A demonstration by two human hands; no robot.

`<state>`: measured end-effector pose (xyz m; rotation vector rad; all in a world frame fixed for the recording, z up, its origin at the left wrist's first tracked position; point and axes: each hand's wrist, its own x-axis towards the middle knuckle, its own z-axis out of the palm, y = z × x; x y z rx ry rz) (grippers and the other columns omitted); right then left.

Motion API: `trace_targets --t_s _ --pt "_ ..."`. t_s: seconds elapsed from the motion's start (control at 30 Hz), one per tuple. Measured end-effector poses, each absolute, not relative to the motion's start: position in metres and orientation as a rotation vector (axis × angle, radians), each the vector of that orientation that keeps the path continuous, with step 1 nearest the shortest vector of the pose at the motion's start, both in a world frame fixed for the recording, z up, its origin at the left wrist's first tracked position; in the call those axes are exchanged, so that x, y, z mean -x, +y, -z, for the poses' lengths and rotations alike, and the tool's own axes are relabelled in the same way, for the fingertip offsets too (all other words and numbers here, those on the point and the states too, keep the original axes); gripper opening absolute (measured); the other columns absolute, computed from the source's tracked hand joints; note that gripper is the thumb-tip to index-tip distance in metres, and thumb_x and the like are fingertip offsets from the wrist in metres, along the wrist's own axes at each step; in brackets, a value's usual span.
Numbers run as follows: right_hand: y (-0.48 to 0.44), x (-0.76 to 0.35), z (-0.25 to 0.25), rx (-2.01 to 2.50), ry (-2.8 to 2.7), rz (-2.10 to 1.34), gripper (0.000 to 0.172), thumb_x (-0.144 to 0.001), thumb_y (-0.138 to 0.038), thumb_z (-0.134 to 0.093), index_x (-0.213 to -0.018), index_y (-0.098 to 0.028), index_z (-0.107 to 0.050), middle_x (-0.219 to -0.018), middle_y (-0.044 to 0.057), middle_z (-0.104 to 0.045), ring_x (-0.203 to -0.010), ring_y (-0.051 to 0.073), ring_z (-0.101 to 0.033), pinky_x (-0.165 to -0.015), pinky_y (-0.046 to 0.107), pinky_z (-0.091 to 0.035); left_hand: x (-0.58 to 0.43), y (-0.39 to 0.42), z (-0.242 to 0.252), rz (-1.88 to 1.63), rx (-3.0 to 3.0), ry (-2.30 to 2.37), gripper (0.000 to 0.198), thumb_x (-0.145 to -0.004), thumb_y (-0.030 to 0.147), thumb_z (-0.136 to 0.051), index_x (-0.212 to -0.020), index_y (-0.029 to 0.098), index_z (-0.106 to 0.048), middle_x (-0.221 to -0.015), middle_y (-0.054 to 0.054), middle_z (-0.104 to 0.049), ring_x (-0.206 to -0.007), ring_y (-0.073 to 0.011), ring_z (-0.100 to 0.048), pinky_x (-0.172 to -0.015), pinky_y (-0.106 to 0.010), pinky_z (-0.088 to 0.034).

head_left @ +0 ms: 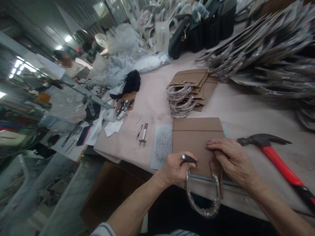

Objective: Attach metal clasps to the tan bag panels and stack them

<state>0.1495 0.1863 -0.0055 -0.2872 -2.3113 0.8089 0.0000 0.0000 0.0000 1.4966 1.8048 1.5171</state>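
My left hand [176, 168] is closed around a short metal punch-like tool [189, 159], held over the lower left part of a brown leather bag panel [194, 141]. Stretched out on the panel's right side, the fingers of my right hand [233, 159] press it down. From the panel's near edge a bag handle [206, 213] wrapped in clear plastic hangs over the table's edge. Beneath the panel, a grey speckled board [163, 144] shows at the left. A claw hammer [278, 157] with a red and black grip lies right of my right hand. The tool's tip is hard to make out.
Behind the panel sits a stack of brown panels [189, 80] with wrapped handles. A large pile of similar pieces [265, 55] fills the right back. Dividers [143, 134] lie left of the board. Black bags [201, 32] stand behind, and a person [67, 62] is far left.
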Motion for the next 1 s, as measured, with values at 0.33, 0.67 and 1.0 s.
trace_targets --t_s 0.33,0.67,1.0 --pt "0.186 -0.150 0.006 0.296 -2.315 -0.803 0.023 -0.091 -0.015 -0.049 -0.098 -0.025 -0.068 -0.103 0.003 -0.073 -0.096 0.023 -0.068 -0.083 0.041 -0.049 -0.006 0.002 0.002 -1.507 -1.759 1.910 0.011 -0.092 0.020 -0.057 -0.099 0.017 -0.064 -0.089 -0.008 -0.075 -0.082 -0.0193 -0.074 -0.078 -0.029 -0.062" --pt "0.185 -0.148 0.010 0.281 -2.284 -0.785 0.023 -0.090 -0.015 -0.049 -0.097 -0.024 -0.069 -0.102 0.003 -0.073 -0.095 0.022 -0.067 -0.083 0.040 -0.048 -0.006 0.004 -0.002 -1.474 -1.780 1.959 0.011 -0.093 0.021 -0.056 -0.095 0.016 -0.065 -0.086 -0.006 -0.075 -0.078 -0.0177 -0.073 -0.075 -0.027 -0.061" --pt "0.186 -0.149 0.009 0.254 -2.283 -0.760 0.023 -0.090 -0.011 -0.050 -0.098 -0.024 -0.067 -0.102 0.003 -0.072 -0.096 0.021 -0.066 -0.083 0.039 -0.048 -0.002 0.011 -0.003 -1.429 -1.796 1.917 0.012 -0.095 0.024 -0.054 -0.092 0.016 -0.063 -0.082 -0.006 -0.072 -0.073 -0.0175 -0.071 -0.070 -0.028 -0.059"
